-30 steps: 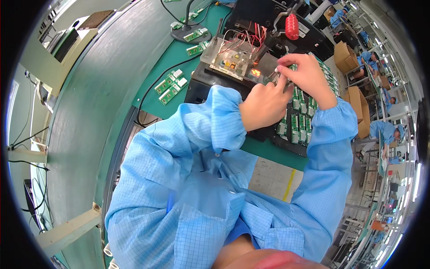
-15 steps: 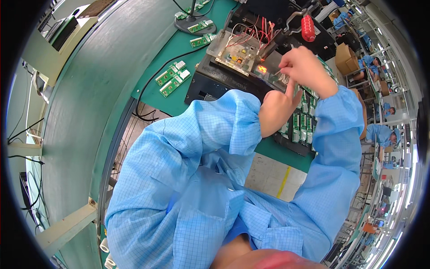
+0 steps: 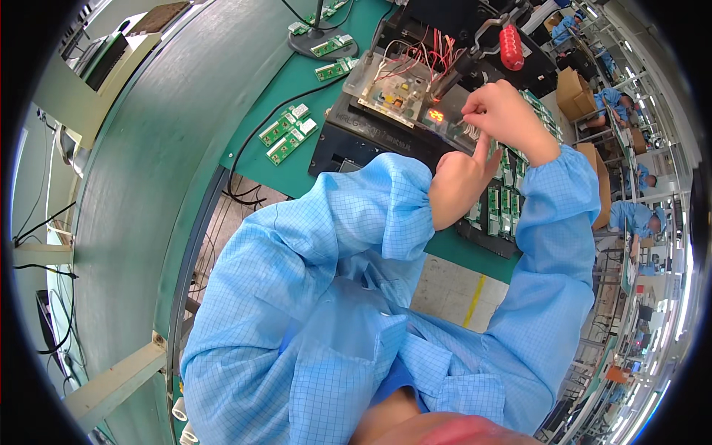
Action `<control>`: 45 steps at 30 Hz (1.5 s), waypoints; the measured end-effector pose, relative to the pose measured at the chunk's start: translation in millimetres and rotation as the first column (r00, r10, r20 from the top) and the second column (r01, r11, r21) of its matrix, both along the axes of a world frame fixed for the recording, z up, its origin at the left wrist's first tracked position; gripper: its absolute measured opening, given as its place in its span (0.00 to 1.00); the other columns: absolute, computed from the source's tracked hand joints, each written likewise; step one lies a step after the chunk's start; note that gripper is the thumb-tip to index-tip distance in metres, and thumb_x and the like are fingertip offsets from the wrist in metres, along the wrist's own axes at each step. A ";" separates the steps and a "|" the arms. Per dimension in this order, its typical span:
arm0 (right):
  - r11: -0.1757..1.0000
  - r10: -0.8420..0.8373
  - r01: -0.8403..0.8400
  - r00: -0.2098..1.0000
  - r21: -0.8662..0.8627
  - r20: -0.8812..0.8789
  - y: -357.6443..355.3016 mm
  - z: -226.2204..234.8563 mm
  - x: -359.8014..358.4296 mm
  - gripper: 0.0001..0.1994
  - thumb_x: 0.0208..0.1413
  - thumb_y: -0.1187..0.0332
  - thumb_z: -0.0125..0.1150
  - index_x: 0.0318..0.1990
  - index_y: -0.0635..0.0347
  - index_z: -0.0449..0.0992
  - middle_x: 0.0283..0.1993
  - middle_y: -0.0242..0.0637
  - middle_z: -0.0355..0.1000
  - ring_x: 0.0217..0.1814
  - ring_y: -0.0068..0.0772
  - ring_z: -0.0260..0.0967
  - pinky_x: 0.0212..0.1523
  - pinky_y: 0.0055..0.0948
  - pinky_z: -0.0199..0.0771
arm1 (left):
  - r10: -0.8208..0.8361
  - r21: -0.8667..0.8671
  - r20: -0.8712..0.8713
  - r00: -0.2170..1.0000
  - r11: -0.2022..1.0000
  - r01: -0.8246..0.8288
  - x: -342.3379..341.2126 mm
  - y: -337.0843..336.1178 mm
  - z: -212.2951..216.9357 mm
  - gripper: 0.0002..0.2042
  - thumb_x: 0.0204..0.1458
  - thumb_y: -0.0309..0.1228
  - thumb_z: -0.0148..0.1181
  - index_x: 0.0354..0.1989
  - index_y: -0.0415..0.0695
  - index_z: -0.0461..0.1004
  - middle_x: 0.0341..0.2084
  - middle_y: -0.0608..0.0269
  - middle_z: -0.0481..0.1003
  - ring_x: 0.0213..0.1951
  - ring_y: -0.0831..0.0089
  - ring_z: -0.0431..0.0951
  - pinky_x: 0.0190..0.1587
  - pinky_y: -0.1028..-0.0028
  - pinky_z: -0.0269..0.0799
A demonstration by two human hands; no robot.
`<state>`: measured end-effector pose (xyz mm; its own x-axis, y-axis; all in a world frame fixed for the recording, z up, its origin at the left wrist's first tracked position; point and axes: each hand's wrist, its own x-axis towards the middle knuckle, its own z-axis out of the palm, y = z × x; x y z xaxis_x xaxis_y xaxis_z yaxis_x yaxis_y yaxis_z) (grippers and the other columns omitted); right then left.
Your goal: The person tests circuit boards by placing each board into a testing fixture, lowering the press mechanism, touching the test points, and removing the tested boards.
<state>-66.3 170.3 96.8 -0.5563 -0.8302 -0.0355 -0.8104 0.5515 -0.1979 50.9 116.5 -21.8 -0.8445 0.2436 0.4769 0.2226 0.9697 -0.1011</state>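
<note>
My right hand (image 3: pixel 506 117) is bent over the front of a test fixture (image 3: pixel 371 124), thumb and fingertips pinched together; whatever is between them is hidden. Just below it, my left hand (image 3: pixel 458 187) has a finger stretched up close to the right hand, with its other fingers partly out of sight. Beside the right fingertips glows a small orange digit display (image 3: pixel 435 116). An exposed circuit board (image 3: pixel 393 93) with red and white wires sits on the fixture. A toggle clamp with a red grip (image 3: pixel 511 49) rises above the hands.
Several green circuit boards (image 3: pixel 504 212) lie on a dark tray right of my left hand. More boards (image 3: pixel 291 133) rest on the green table (image 3: pixel 259 163) at left, near a black cable and a stand base (image 3: pixel 322 43). A cardboard box (image 3: pixel 575 90) and people in blue are farther right.
Both hands stay almost in place, the right fingertips shifting only slightly. The whole view has moved a little.
</note>
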 end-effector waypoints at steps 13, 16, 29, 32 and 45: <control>0.999 -0.040 0.040 0.998 -0.018 -0.049 -0.2 -3.9 1.8 0.09 0.43 0.74 0.68 0.33 0.68 0.82 0.28 0.47 0.78 0.30 0.37 0.79 0.33 0.30 0.78 | -0.031 0.041 -0.012 0.999 0.999 0.032 -0.9 -2.0 -5.5 0.29 0.49 0.31 0.52 0.65 0.50 0.64 0.63 0.30 0.59 0.12 0.72 0.72 0.10 0.71 0.63; 0.998 -0.054 0.054 0.998 0.010 -0.035 -1.6 -3.9 4.3 0.07 0.43 0.73 0.67 0.32 0.65 0.82 0.29 0.46 0.79 0.32 0.43 0.78 0.36 0.35 0.78 | 0.003 0.051 -0.045 0.999 0.999 -0.001 -2.3 0.1 -6.8 0.28 0.51 0.35 0.54 0.64 0.49 0.65 0.64 0.31 0.58 0.12 0.72 0.71 0.10 0.70 0.64; 0.996 -0.081 0.083 0.993 0.030 -0.082 -2.2 0.2 8.6 0.09 0.43 0.73 0.68 0.34 0.68 0.82 0.30 0.48 0.78 0.32 0.41 0.79 0.35 0.32 0.78 | -0.112 0.268 0.037 0.993 0.958 0.099 -1.2 -2.4 -2.5 0.39 0.46 0.60 0.61 0.61 0.43 0.67 0.62 0.32 0.59 0.13 0.68 0.71 0.13 0.69 0.66; 0.997 -0.078 0.078 0.997 -0.015 -0.022 -2.4 0.5 8.6 0.09 0.43 0.73 0.68 0.34 0.68 0.82 0.30 0.48 0.78 0.32 0.42 0.79 0.35 0.33 0.78 | -0.099 0.249 0.042 0.994 0.965 0.086 -1.2 -1.9 -2.0 0.40 0.46 0.60 0.61 0.61 0.43 0.67 0.63 0.32 0.59 0.13 0.68 0.71 0.13 0.69 0.66; 0.995 -0.082 0.076 0.993 -0.065 -0.080 -0.7 6.8 15.1 0.11 0.45 0.69 0.68 0.37 0.65 0.82 0.30 0.45 0.79 0.30 0.40 0.79 0.34 0.32 0.78 | -0.201 0.384 0.082 0.976 0.910 0.155 6.0 -10.6 14.4 0.31 0.46 0.48 0.65 0.55 0.41 0.70 0.60 0.31 0.61 0.20 0.64 0.77 0.20 0.69 0.72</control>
